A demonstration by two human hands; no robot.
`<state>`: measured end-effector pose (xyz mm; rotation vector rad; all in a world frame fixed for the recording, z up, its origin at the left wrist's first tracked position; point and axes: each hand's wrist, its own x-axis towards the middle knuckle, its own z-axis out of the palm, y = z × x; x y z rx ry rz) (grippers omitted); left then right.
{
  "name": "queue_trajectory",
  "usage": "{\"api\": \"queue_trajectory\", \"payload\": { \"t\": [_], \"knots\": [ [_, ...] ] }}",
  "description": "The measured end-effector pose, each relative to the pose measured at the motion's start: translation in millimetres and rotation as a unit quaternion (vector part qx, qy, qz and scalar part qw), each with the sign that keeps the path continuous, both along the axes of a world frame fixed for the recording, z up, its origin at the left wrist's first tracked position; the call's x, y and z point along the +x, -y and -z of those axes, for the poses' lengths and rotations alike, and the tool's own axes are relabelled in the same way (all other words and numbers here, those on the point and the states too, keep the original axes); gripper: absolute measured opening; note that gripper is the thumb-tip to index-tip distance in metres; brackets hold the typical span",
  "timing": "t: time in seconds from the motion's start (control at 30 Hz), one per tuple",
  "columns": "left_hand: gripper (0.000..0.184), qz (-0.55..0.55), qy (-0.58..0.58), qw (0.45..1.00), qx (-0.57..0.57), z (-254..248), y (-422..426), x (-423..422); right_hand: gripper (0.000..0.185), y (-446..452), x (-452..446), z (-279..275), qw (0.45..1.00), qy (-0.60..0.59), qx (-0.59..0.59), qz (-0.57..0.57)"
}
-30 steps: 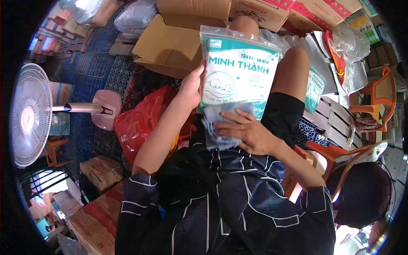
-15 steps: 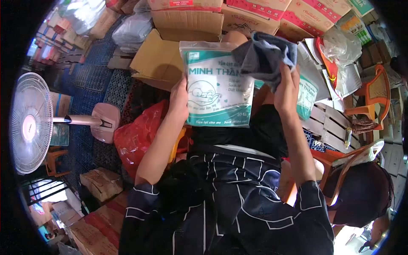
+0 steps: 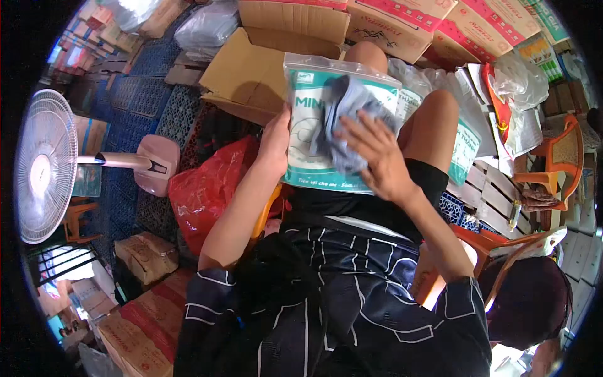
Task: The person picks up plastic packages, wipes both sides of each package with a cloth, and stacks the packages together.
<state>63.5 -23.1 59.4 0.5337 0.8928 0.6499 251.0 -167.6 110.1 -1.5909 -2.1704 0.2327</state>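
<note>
A clear plastic bag pack with green and white print (image 3: pixel 303 166) is tilted up in front of my lap. My left hand (image 3: pixel 274 142) is closed on its left edge, the thumb along the front. Over the middle of the pack lies a crumpled grey-blue cloth (image 3: pixel 347 103), covering much of the printing. My right hand (image 3: pixel 384 160) holds this cloth against the pack's front, its fingers laid across the fabric. Similar green and white packs (image 3: pixel 463 151) lie beyond my right knee, partly hidden.
An open cardboard box (image 3: pixel 235 75) stands ahead on the left, beside a red plastic bag (image 3: pixel 210 195). Printed cartons (image 3: pixel 396 28) line the far side. A standing fan (image 3: pixel 44 166) is at left, an orange chair (image 3: pixel 565 160) at right.
My right hand has brought the cloth left and down onto the pack's front. My left hand still grips the pack's edge. The view has shifted slightly.
</note>
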Motion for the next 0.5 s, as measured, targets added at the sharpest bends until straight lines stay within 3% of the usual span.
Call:
{"api": "queue_trajectory", "payload": {
  "t": [0.1, 0.23, 0.3, 0.33, 0.4, 0.43, 0.47, 0.5],
  "knots": [
    [0.045, 0.02, 0.029, 0.999, -0.007, -0.2, 0.0, -0.5, 0.076, 30.3, -11.5, 0.5, 0.995, -0.009, -0.065, -0.071],
    [0.048, 0.013, -0.014, 0.998, 0.063, 1.1, 1.1, 1.9, 0.061, 61.6, -24.9, 7.0, 0.972, -0.084, -0.133, -0.174],
    [0.048, 0.001, -0.009, 0.999, 0.036, -2.4, 3.7, 2.2, 0.047, 78.1, -30.5, 21.4, 0.932, -0.259, -0.195, -0.161],
    [0.048, -0.003, -0.013, 1.0, 0.024, -3.1, 3.9, 2.6, 0.041, 83.2, -29.8, 31.2, 0.9, -0.342, -0.223, -0.152],
    [0.048, -0.003, -0.023, 1.0, 0.008, -5.4, 3.5, 5.0, 0.034, 85.4, -15.2, 31.4, 0.811, -0.505, -0.293, 0.022],
    [0.048, 0.0, -0.031, 1.0, 0.005, -6.6, 3.5, 5.1, 0.032, 82.9, -12.0, 23.9, 0.745, -0.575, -0.32, 0.108],
    [0.048, 0.003, -0.039, 0.999, 0.004, -7.7, 3.5, 4.2, 0.033, 81.3, -7.3, 13.7, 0.616, -0.732, -0.269, 0.112],
    [0.047, 0.007, -0.039, 0.999, 0.009, -8.6, 3.7, 3.1, 0.037, 69.9, 0.2, 2.9, 0.56, -0.756, -0.29, 0.177]
  ]
}}
